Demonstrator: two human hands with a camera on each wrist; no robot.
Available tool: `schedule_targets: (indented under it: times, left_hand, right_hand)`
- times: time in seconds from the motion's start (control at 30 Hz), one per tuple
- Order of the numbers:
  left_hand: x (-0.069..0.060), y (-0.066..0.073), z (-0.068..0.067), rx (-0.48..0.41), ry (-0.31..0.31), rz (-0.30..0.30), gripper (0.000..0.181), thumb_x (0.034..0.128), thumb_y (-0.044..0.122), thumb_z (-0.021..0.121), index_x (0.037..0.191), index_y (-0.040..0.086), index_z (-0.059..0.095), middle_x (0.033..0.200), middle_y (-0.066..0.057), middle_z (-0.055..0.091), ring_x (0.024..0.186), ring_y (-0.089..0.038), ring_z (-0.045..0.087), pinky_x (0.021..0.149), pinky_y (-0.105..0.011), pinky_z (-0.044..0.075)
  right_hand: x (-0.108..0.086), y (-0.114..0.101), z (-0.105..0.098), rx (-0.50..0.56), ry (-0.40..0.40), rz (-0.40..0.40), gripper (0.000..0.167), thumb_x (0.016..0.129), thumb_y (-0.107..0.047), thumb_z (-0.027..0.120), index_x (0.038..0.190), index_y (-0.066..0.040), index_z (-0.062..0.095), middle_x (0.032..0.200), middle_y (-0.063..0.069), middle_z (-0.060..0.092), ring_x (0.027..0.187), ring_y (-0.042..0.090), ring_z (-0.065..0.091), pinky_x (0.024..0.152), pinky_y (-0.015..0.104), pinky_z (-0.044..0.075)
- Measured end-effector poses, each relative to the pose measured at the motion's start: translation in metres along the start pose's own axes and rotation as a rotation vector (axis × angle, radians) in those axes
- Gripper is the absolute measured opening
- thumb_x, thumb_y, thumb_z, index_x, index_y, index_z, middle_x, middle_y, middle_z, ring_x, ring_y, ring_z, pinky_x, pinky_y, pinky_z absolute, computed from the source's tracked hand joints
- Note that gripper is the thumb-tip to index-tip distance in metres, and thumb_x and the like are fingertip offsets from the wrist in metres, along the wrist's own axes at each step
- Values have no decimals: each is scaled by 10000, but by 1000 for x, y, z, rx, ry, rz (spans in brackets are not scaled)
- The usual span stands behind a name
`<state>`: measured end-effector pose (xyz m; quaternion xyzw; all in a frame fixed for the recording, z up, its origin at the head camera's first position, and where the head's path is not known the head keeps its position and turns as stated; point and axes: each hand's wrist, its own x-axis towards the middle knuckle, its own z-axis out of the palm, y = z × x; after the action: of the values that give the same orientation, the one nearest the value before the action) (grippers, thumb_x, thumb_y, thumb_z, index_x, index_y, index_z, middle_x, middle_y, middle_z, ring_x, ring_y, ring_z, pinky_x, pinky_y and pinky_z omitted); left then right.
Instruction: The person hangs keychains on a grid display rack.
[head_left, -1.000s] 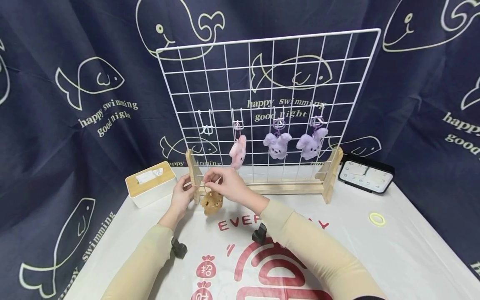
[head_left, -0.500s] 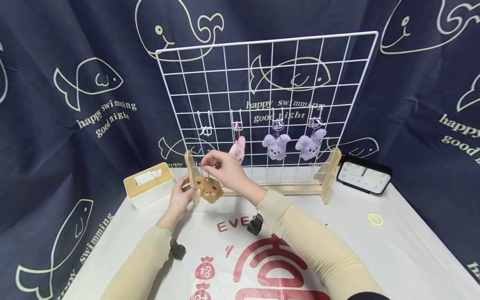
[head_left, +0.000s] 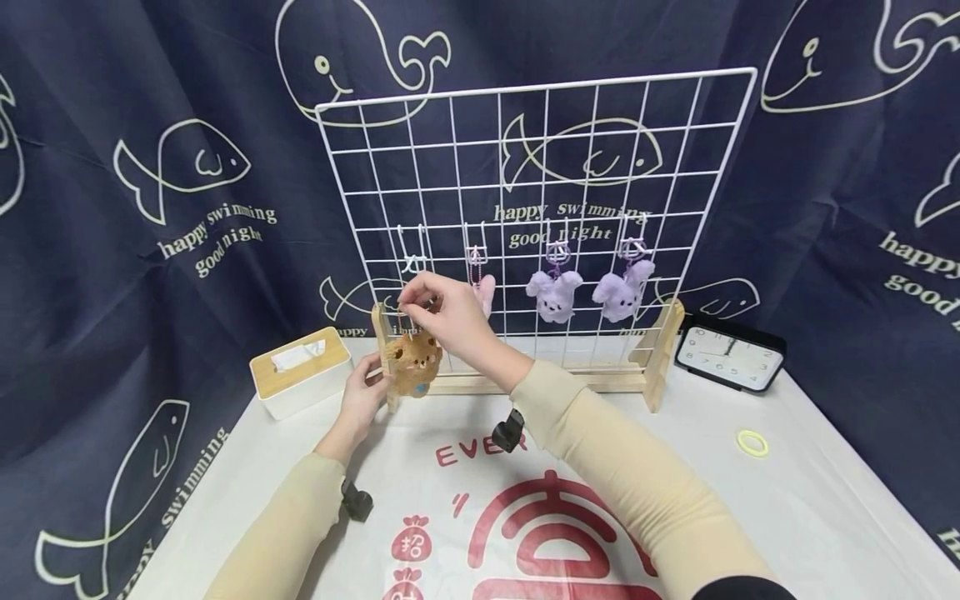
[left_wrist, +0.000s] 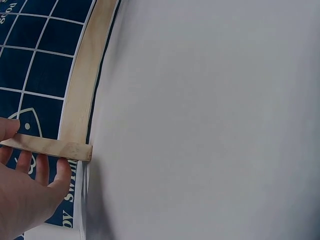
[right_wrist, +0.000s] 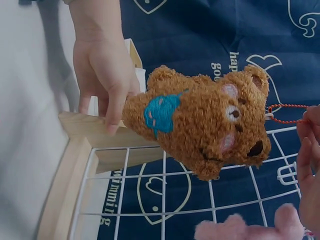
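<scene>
A brown bear plush keychain [head_left: 415, 362] hangs in front of the left end of a white wire grid rack. My right hand [head_left: 453, 315] pinches its thin orange cord [right_wrist: 289, 106] between thumb and fingers. In the right wrist view the bear plush [right_wrist: 202, 122] shows its face and a blue patch on its belly. With thumb on one side and fingers on the other, my left hand [head_left: 363, 404] grips the rack's left wooden leg [left_wrist: 52, 146]. Just above the right hand a white hook [head_left: 414, 263] on the grid carries nothing.
Along the same row hang a pink plush [head_left: 487, 293], partly behind the right hand, and two purple plushes [head_left: 555, 298]. A tissue box [head_left: 303, 379] stands at the left. At the right are a clock [head_left: 729, 354] and a yellow ring [head_left: 752, 443].
My right hand has risen with the bear plush, which has turned from hanging low to facing forward near the grid. The left hand stays on the wooden leg.
</scene>
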<state>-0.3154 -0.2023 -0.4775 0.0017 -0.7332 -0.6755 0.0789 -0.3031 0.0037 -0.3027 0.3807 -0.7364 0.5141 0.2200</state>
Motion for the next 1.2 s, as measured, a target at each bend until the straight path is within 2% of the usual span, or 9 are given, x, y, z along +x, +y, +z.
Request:
schedule_targets:
  times: [0.2,0.47,0.7,0.97,1.13,1.2]
  left_hand:
    - [0,-1,-1,11,-10,-20,509,976,-46,552,1473,-6,446,1460,-219,462,1298,-373,487,1089,-439,475]
    - [0,3,-1,-9,-26,-35,513,988,-25,579,1481,-19,436,1477,-235,441,1320,-388,469,1104,-450,463]
    - [-19,36,2,29,-42,-35,508,977,-43,573,1464,-68,431,1458,-274,440,1316,-432,467,1094,-447,476]
    - [-21,39,2,20,-39,-23,501,973,-66,566,1460,-70,448,1446,-280,463,1296,-420,478,1062,-383,484]
    - [-17,34,1,17,-35,-45,508,973,-70,567,1465,-65,442,1462,-270,443,1314,-420,471,1117,-488,450]
    - [-12,27,0,11,-33,-48,516,971,-68,571,1470,-61,438,1471,-271,435,1320,-423,468,1122,-510,441]
  right_hand:
    - [8,-4,-4,-15,12,0,73,900,12,725,920,-55,701,874,49,742,771,89,644,644,219,555]
    - [19,-7,-7,-27,73,-28,76,907,9,725,906,-64,702,861,25,734,773,89,648,646,227,545]
    - [26,-9,-7,-26,97,-38,80,904,12,719,932,-58,691,895,54,725,793,89,641,660,232,555]
    - [35,-12,-7,-32,147,2,65,919,-4,715,963,-42,686,897,64,715,792,115,633,661,213,527]
    - [37,-7,-6,-33,158,39,56,925,-13,721,968,-32,691,896,61,723,793,127,637,660,207,500]
    - [36,-4,-5,-41,157,48,52,925,-12,723,962,-31,692,897,62,725,792,130,638,651,208,489]
